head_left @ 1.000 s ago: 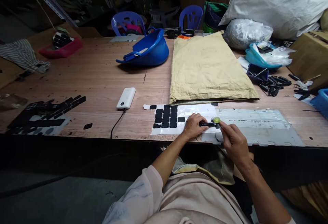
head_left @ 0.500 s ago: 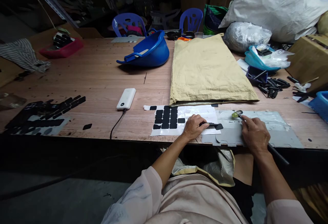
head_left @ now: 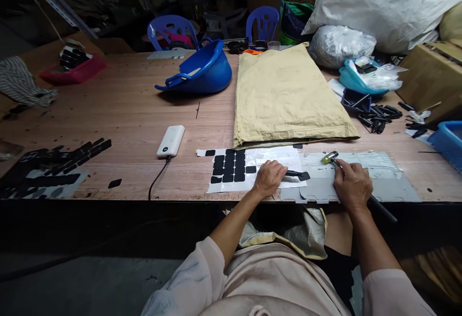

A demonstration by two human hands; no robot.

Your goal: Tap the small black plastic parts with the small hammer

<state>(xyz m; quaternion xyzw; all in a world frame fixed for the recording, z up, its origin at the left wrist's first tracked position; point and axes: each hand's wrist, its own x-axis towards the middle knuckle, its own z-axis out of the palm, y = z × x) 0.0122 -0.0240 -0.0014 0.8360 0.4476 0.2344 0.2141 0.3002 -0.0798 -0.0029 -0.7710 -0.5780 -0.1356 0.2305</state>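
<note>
My left hand is closed on a slim black strip-like part, held low over the edge of the white sheet. The part's right end meets a dark rounded patch lying on the grey board. In my right hand is a hammer with a small yellow-green and metal head. Its black handle runs back past my wrist, and the head is above the board, right of the patch. Rows of black rounded pads lie on the white sheet left of my left hand.
A yellowish woven sack lies flat beyond the sheet. Left of it are a tilted blue basin and a white power bank with a cable. Black handle-like parts are piled at right, beside a blue tub.
The whole view has shifted slightly, moving the scene left. The hammer head has tilted a little, and my left fingers are drawn in more around the black part.
</note>
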